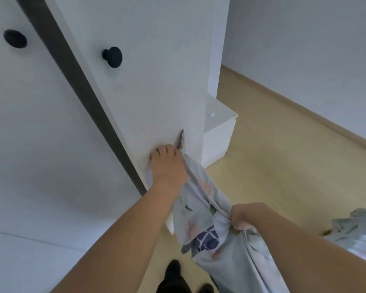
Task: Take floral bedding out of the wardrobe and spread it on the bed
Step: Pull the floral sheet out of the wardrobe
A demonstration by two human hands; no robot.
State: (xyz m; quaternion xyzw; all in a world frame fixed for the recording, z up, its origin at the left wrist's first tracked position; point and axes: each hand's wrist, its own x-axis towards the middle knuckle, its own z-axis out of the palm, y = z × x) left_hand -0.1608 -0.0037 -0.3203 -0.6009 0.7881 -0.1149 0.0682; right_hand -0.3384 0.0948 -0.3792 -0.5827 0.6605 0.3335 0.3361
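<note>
Head camera view: a person's left hand presses flat, fingers spread, against the white wardrobe door, pinning a corner of the floral bedding at the door's right edge. The right hand, below and right of the door, is fisted around a bunched fold. Soft, light and limp, the sheet sags between both hands; it is likely best gathered by corners and hems.

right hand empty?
No: the right hand is clenched on a bunched fold of the floral bedding, which stretches up to the left hand at the wardrobe door.
</note>
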